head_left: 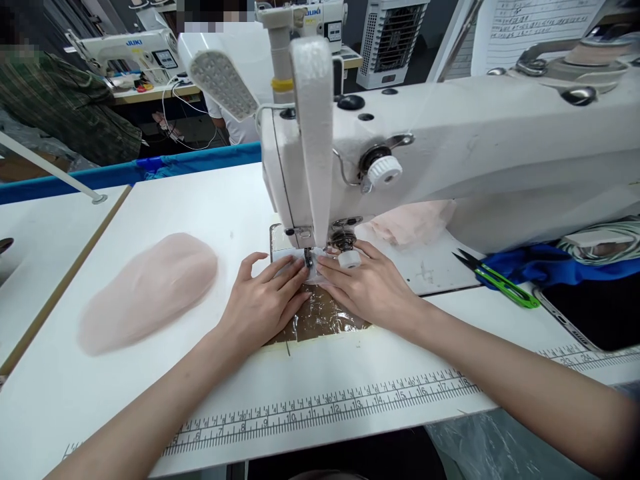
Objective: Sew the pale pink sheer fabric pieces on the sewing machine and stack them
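My left hand (265, 298) lies with its fingers stretched out just left of the presser foot (308, 257) of a white sewing machine (310, 153). My right hand (367, 283) rests flat on the other side, partly behind the machine's white knob. Both hands press with their fingertips on a small, pale, thin piece of fabric (313, 276) under the foot. Most of that piece is hidden by the fingers and the machine. Below the hands, a brown patch (325, 310) covered with clear tape shows on the table.
A sheer pink fabric piece (155, 290) lies at the left; more pink fabric (415, 223) sits behind the machine arm. At the right are green thread snips (510, 283), blue cloth (520, 267) and a phone (595, 310). A ruler strip (295, 419) follows the front edge. People sit beyond.
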Motion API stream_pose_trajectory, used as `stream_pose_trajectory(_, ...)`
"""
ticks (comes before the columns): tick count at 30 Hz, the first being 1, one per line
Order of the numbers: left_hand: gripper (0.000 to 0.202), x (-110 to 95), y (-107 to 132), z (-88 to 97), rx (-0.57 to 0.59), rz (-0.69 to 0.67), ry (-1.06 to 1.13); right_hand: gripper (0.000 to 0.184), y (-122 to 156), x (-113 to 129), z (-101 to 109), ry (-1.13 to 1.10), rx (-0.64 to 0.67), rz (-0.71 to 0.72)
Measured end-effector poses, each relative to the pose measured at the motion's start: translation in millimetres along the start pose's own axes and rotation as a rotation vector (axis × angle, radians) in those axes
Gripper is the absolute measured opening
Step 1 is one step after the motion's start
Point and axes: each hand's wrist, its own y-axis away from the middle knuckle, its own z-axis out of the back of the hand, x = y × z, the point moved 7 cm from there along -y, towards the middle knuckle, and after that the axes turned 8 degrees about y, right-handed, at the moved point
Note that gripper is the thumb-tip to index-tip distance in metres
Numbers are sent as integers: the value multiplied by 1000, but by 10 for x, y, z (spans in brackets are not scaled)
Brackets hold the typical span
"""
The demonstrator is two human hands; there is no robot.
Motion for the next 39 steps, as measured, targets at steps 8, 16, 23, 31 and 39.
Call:
stream_pose_trajectory(8,28,6,9,-6,5,1,-10,24,7,0,-3,-6,14,-11)
stream_pose_trajectory(16,28,-8,26,1,-11,-16,-76,40,-5,-136,-51,-37,81,-98)
stream_pose_trajectory(23,24,-96,35,252,-161,-29,-303,38,-27,-204,126,-26,20,-154)
stream_pose_trajectory(31,20,21,45,306,-98,26,-295,33,35,-161,80,26,37,-25)
stream_pose_trajectory(39,30,-5,40,120,48,134,88,34,109,-1,74,-14,39,47)
